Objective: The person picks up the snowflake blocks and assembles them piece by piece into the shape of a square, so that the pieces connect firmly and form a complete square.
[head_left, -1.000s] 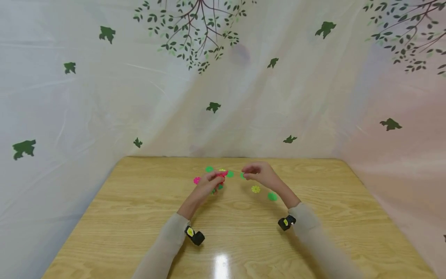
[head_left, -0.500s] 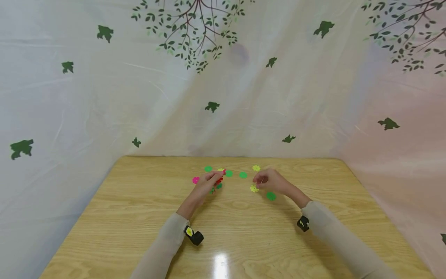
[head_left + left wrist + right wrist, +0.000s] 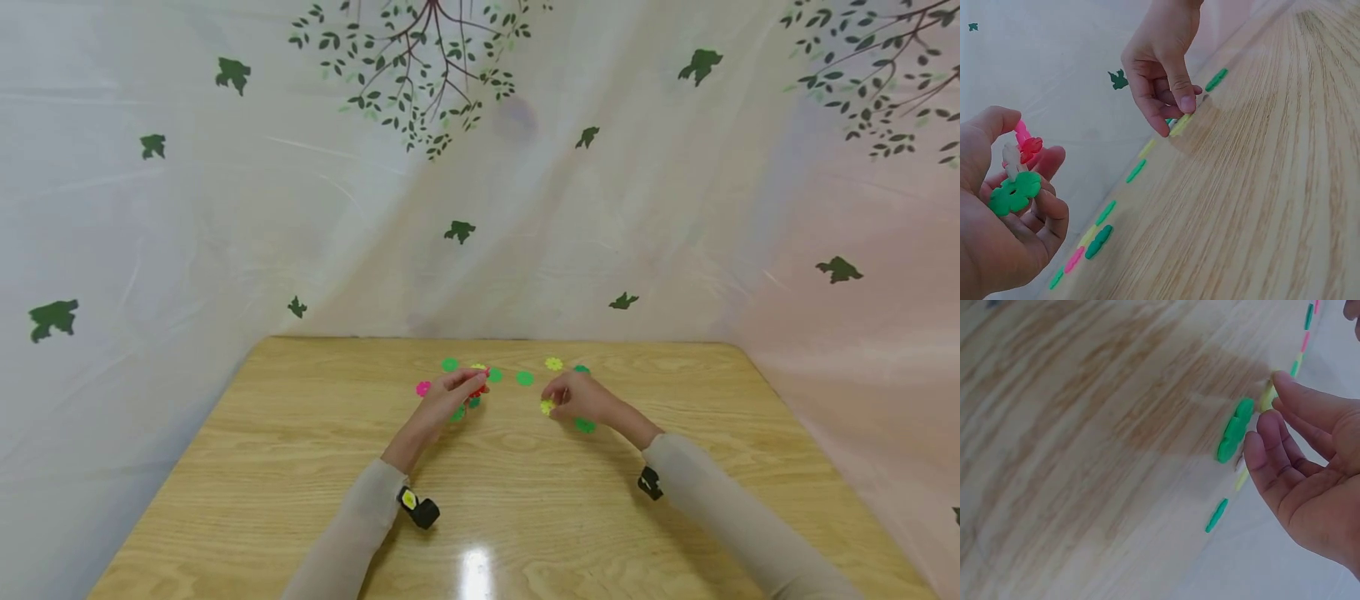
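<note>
Clock read from head view, 12 = away from the person. Left hand (image 3: 442, 400) raised off the worktop (image 3: 337, 467), holding a small joined cluster: green piece (image 3: 1015, 194) nearest the palm, then white piece (image 3: 1012, 160), red piece (image 3: 1030, 147) and pink piece (image 3: 1022, 131), the last at the thumb tip. Right hand (image 3: 588, 400) at 3 o'clock from it, fingers bent, narrow gap, tips at a yellow flower (image 3: 547, 407) on the worktop; can't tell if pinched.

Around that flower: bright green disc (image 3: 585, 426) at 4 o'clock, dark green disc (image 3: 582, 369) between 1 and 2, second yellow flower (image 3: 553, 364) at 12, flat green disc (image 3: 525, 378) at 11.

Around left hand: pink flower (image 3: 423, 388) at 10, far green disc (image 3: 449, 365) at 12, third yellow flower (image 3: 478, 367) between 1 and 2, partly covered, middle green disc (image 3: 495, 375) at 2, small dark green piece (image 3: 474, 402) at 3. Pale backdrop (image 3: 360, 250) with printed leaves, 12 o'clock beyond the worktop.
</note>
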Available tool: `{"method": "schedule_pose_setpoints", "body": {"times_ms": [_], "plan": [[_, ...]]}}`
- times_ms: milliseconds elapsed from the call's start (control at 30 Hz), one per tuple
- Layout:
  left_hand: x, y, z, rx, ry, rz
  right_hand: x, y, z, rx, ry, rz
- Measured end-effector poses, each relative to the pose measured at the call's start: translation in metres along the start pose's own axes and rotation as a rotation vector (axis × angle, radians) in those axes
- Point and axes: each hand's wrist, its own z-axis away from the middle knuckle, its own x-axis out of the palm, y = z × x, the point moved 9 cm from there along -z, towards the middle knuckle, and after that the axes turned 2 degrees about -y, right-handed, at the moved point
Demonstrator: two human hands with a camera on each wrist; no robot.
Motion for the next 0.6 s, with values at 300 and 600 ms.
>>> {"method": "schedule_pose_setpoints", "body": {"times_ms": [300, 600], "plan": [[0.0001, -0.0012, -0.0012, 0.007, 0.002, 0.020, 0.0030, 0.0011, -0.0001, 0.010, -0.012, 0.017], [0.0023, 0.0010, -0.0013, 0.029, -0.021, 0.025, 0.0031, -0.0011, 0.0002, 0.011, -0.005, -0.036]]}}
